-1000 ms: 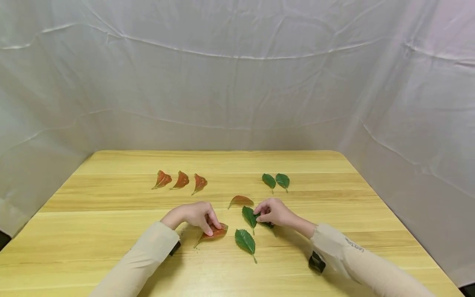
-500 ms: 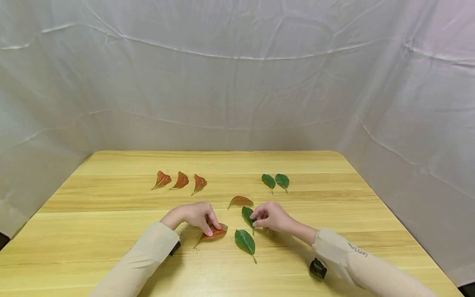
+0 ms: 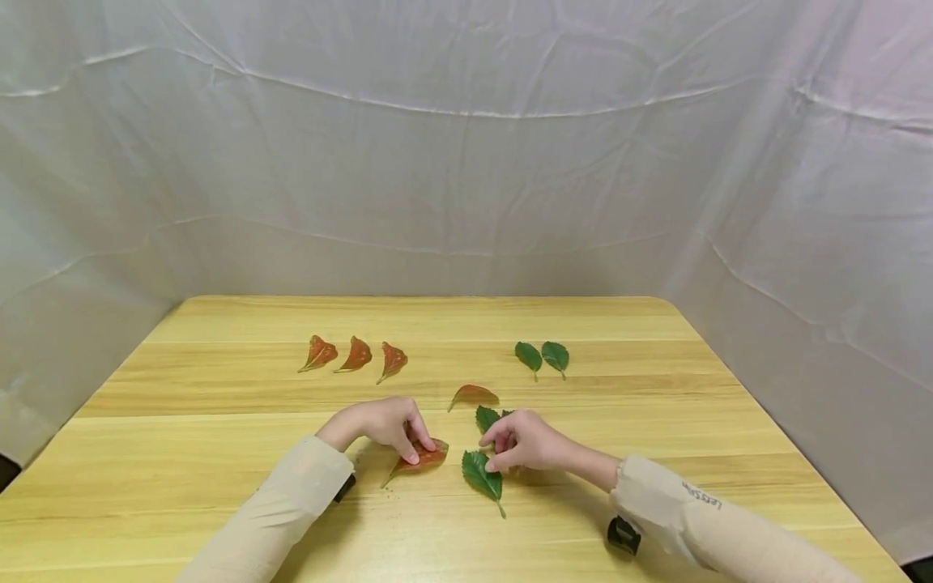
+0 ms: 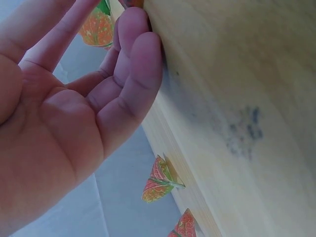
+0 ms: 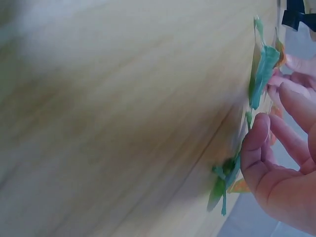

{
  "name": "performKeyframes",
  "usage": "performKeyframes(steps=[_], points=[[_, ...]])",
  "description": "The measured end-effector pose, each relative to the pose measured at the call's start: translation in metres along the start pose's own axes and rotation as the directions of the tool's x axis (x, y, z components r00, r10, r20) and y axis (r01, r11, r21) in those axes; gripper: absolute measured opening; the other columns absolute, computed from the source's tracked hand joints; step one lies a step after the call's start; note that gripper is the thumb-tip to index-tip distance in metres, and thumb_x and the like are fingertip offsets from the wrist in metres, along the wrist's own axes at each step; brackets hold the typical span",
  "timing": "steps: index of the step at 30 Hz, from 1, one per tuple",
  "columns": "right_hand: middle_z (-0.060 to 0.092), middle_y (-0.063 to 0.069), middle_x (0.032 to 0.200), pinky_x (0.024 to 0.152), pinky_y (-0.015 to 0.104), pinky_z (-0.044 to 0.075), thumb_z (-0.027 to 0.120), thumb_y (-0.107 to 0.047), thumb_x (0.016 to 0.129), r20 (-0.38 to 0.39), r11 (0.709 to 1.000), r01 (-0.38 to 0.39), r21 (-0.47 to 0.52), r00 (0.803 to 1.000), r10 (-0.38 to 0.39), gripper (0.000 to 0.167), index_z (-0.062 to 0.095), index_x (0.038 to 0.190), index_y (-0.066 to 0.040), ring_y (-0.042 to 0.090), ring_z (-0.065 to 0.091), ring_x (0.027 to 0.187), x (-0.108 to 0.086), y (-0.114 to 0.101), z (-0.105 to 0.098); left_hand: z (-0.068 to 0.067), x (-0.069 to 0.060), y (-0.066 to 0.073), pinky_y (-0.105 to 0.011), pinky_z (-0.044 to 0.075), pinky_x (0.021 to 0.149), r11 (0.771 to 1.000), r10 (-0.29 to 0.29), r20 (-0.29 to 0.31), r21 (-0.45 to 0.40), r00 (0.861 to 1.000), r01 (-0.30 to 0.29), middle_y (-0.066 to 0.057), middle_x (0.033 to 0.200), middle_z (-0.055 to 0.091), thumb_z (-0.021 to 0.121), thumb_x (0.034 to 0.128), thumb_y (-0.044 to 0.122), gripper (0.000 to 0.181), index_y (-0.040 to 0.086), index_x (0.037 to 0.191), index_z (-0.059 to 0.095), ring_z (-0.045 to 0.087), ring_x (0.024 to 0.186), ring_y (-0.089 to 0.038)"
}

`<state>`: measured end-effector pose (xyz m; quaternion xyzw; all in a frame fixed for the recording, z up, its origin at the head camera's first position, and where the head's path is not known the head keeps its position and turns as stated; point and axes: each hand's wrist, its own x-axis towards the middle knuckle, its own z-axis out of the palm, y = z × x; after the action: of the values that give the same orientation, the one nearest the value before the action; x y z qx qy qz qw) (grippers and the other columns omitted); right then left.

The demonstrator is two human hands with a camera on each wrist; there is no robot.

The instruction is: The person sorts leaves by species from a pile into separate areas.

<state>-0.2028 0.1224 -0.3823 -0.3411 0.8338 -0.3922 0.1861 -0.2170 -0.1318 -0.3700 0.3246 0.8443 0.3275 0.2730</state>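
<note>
Near the table's front, my left hand (image 3: 389,425) pinches a red leaf (image 3: 432,458) between thumb and index finger; its stem points toward me. My right hand (image 3: 530,441) hovers low with thumb and index finger apart, over the upper end of a green leaf (image 3: 483,478). In the right wrist view, that green leaf (image 5: 265,74) lies just beyond the loosely bent fingers. Behind the right hand are two more green leaves, one green leaf (image 3: 486,418) showing its top and the other mostly covered. A single red leaf (image 3: 475,394) lies farther back.
Three red leaves, the middle red leaf (image 3: 355,354) among them, form a row at the back left. Two green leaves, including the outer green leaf (image 3: 555,356), lie side by side at the back right. Pale cloth (image 3: 466,178) hangs around the wooden table (image 3: 219,453).
My right hand has left the green leaves behind it and come toward me and slightly left, to the front green leaf. The left hand stays on its red leaf.
</note>
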Motion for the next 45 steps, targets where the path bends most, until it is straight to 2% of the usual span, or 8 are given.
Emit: performKeyframes(steps=[8, 16, 22, 27, 33, 36, 41, 45], points=[[0.057, -0.003, 0.071, 0.051, 0.019, 0.044, 0.076, -0.011, 0.070, 0.020, 0.992, 0.027, -0.124, 0.999, -0.025, 0.031, 0.066, 0.097, 0.002, 0.004, 0.050, 0.057, 0.002, -0.002, 0.004, 0.000, 0.000, -0.001, -0.019, 0.043, 0.063, 1.000, 0.025, 0.005, 0.010, 1.000, -0.025, -0.007, 0.091, 0.067, 0.071, 0.0711, -0.002, 0.023, -0.001, 0.094, 0.069, 0.055, 0.073, -0.007], [0.061, 0.006, 0.081, 0.061, 0.019, 0.045, 0.078, -0.012, 0.067, 0.041, 0.971, 0.027, -0.236, 0.999, -0.018, 0.039, 0.065, 0.102, 0.001, 0.008, 0.055, 0.068, 0.004, -0.008, 0.007, 0.000, 0.000, 0.000, -0.019, 0.043, 0.062, 1.000, 0.012, 0.001, 0.011, 1.000, -0.012, -0.006, 0.090, 0.067, 0.071, 0.0713, -0.002, 0.023, 0.000, 0.094, 0.070, 0.054, 0.070, -0.005], [0.057, 0.002, 0.076, 0.061, 0.019, 0.043, 0.078, -0.010, 0.066, 0.070, 0.955, 0.044, -0.294, 0.997, -0.024, 0.043, 0.062, 0.105, 0.001, 0.004, 0.050, 0.062, 0.006, -0.012, 0.010, -0.001, 0.000, 0.000, -0.018, 0.042, 0.061, 1.000, 0.009, 0.000, 0.018, 1.000, -0.009, -0.004, 0.088, 0.067, 0.071, 0.0712, -0.001, 0.022, 0.000, 0.093, 0.070, 0.051, 0.066, -0.002], [0.051, -0.002, 0.067, 0.057, 0.019, 0.043, 0.076, -0.003, 0.068, 0.065, 0.971, 0.044, -0.235, 0.997, -0.030, 0.034, 0.060, 0.098, -0.001, 0.002, 0.046, 0.057, 0.005, -0.013, 0.011, -0.001, 0.001, 0.000, -0.019, 0.043, 0.061, 1.000, 0.013, 0.002, 0.024, 1.000, -0.013, -0.004, 0.088, 0.067, 0.071, 0.0713, -0.001, 0.022, 0.000, 0.093, 0.070, 0.050, 0.067, -0.002], [0.053, -0.004, 0.059, 0.048, 0.019, 0.044, 0.071, 0.005, 0.070, 0.027, 0.992, 0.028, -0.120, 0.999, -0.024, 0.018, 0.065, 0.085, 0.000, 0.004, 0.048, 0.048, 0.006, -0.013, 0.007, -0.001, 0.001, 0.000, -0.019, 0.043, 0.061, 0.999, 0.010, 0.008, 0.032, 1.000, -0.010, -0.006, 0.091, 0.067, 0.071, 0.0716, 0.000, 0.023, 0.000, 0.094, 0.070, 0.052, 0.069, -0.003], [0.054, -0.003, 0.060, 0.044, 0.020, 0.043, 0.069, 0.006, 0.072, 0.005, 0.997, -0.004, -0.078, 1.000, 0.004, 0.015, 0.066, 0.086, 0.001, 0.008, 0.048, 0.044, 0.006, -0.014, 0.003, -0.001, 0.001, 0.000, -0.019, 0.044, 0.064, 0.999, 0.003, 0.006, 0.037, 1.000, -0.003, -0.006, 0.091, 0.067, 0.072, 0.0710, 0.000, 0.023, 0.001, 0.094, 0.070, 0.056, 0.073, -0.006], [0.059, -0.001, 0.065, 0.044, 0.022, 0.043, 0.066, 0.004, 0.076, -0.036, 0.999, -0.041, -0.032, 0.999, 0.039, 0.013, 0.068, 0.088, 0.002, 0.020, 0.053, 0.047, 0.002, -0.015, -0.007, -0.001, 0.000, 0.001, -0.020, 0.045, 0.068, 1.000, -0.013, 0.001, 0.026, 1.000, 0.012, -0.007, 0.092, 0.067, 0.072, 0.0707, 0.000, 0.024, 0.002, 0.094, 0.070, 0.059, 0.082, -0.010], [0.062, 0.003, 0.068, 0.046, 0.026, 0.044, 0.064, 0.001, 0.079, -0.072, 0.998, -0.056, 0.010, 0.996, 0.056, 0.014, 0.068, 0.092, 0.003, 0.021, 0.051, 0.049, -0.001, -0.011, -0.018, -0.001, 0.000, 0.002, -0.021, 0.043, 0.068, 1.000, -0.010, 0.002, 0.030, 1.000, 0.010, -0.008, 0.094, 0.067, 0.072, 0.0708, 0.000, 0.024, 0.001, 0.094, 0.070, 0.058, 0.086, -0.012]])
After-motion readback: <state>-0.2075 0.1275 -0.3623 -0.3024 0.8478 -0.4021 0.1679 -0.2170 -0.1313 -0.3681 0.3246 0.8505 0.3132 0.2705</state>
